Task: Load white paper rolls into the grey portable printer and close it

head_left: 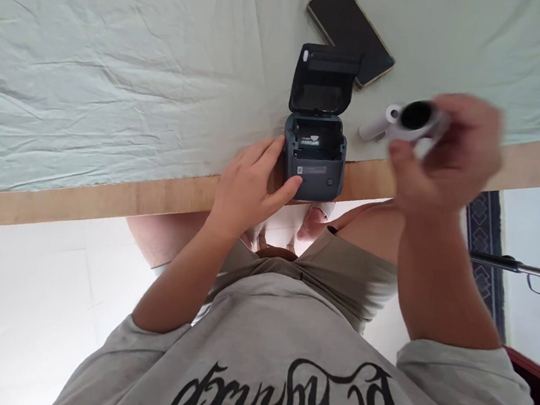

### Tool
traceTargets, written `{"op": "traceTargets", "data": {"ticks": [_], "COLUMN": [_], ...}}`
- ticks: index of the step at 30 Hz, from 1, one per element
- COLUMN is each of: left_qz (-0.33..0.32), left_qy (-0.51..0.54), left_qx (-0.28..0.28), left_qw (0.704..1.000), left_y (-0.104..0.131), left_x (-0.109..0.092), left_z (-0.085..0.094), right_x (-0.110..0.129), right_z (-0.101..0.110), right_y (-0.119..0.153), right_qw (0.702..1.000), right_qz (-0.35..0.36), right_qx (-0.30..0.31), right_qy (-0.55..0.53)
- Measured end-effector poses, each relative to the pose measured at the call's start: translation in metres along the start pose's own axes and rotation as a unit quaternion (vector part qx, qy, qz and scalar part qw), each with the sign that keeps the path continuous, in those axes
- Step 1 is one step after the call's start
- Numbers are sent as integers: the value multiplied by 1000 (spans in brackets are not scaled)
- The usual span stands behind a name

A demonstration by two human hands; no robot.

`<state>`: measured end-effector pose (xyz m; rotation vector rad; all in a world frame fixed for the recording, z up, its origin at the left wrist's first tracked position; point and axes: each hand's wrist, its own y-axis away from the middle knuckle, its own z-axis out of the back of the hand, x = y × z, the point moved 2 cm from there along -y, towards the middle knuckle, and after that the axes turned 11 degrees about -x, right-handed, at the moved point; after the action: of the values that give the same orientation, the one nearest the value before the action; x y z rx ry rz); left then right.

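A small dark thermal printer (312, 180) stands at the table's front edge, its lid (323, 82) tipped back and its paper bay bare inside. My left hand (252, 184) grips the printer's left side, with the thumb on the front top and the fingers along the side. To the right, my right hand (456, 152) is raised and blurred by motion, closed around a white paper roll (434, 127) with a large dark round end. Just behind that roll, a thinner white paper roll (373, 128) with a small hole lies on the cloth, partly covered.
Behind the printer lies a dark smartphone (350, 33), overlapped by the raised lid. A pale green cloth (142, 77) covers the table, leaving a strip of wooden edge (172, 201). A metal rod (535, 272) with a cable juts in at the right.
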<state>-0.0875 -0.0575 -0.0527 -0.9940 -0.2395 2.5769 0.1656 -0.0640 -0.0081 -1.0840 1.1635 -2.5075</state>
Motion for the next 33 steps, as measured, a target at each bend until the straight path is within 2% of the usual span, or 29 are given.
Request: {"op": "traceTargets", "data": {"ticks": [2,4,7,9,17,23,27,33], "left_qz": [2,1,-2,-2,-10,-12,-11,-10], "left_qy": [5,8,6,4,-8,0,-3,-6], "left_qx": [1,0,-1,-1,-4,-2,-2,-6], "left_qw": [1000,1000,1000,1000,1000,1000,1000,1000], "left_y": [0,0,1,1,2,1,1,2], "left_x": [0,0,1,1,0,1,2,2], "left_z": [0,0,0,0,0,1,0,0], "right_x": [24,32,28,22,-1,18,34,36], "right_z": [-20,-36,-50,-54,-67,-56,-46,-44], "right_y": [1,0,-4,-8,-8,2,18,50], "right_qw": [994,984,972,971,970,984,988,993], "right_qz": [26,-14,-80,-79,36,65,88,70], "right_qx": [103,178,219,221,228,165,129,91], "right_qy": [-16,-12,26,54,74,15,-16,-40]}}
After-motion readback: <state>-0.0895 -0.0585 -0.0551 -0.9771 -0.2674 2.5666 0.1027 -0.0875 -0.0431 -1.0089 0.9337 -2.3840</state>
